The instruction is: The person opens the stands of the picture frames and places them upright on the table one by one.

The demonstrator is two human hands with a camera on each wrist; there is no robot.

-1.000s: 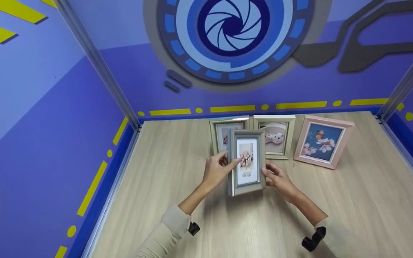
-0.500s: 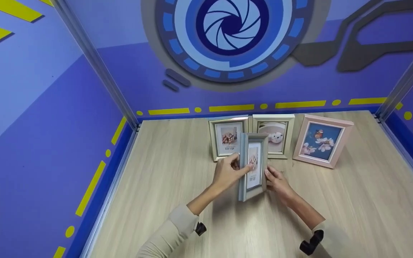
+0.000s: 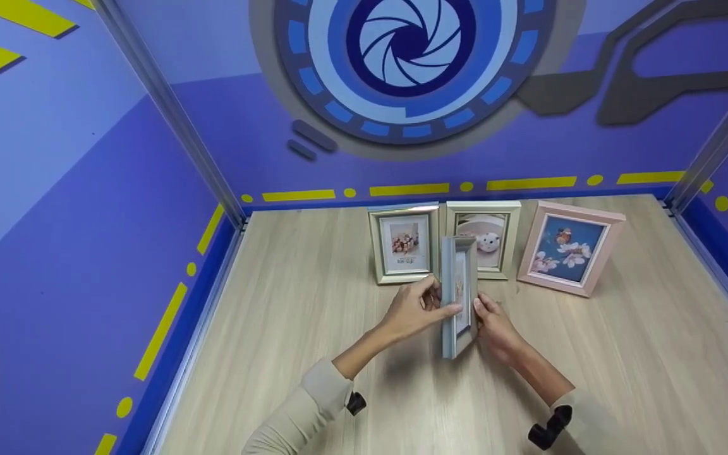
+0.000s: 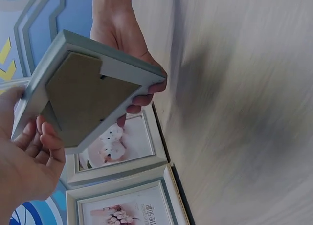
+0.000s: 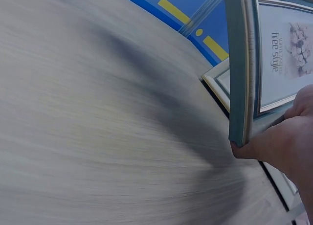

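Above the table, both hands hold a grey-silver photo frame (image 3: pixel 447 328), upright and seen nearly edge-on in the head view. My left hand (image 3: pixel 411 311) grips its left side, thumb across the front and fingers behind. On the opposite side, my right hand (image 3: pixel 497 325) grips the edge. The left wrist view shows the frame's brown back (image 4: pixel 80 98) with a support flap. A flower picture and lettering show on the front (image 5: pixel 288 54) in the right wrist view. Just behind stand a champagne-coloured photo frame (image 3: pixel 404 246) and a cream photo frame (image 3: pixel 497 249), the latter partly covered.
To the right stands a pink photo frame (image 3: pixel 571 249) with a bird and blossom picture. All three standing frames are near the back of the wood-grain table (image 3: pixel 301 284). Blue-purple printed panels (image 3: pixel 212 133) enclose the back and sides.
The held frame has moved to the right and turned from facing the head camera to nearly edge-on. Both hands stay on it. More of the champagne-coloured frame shows now.
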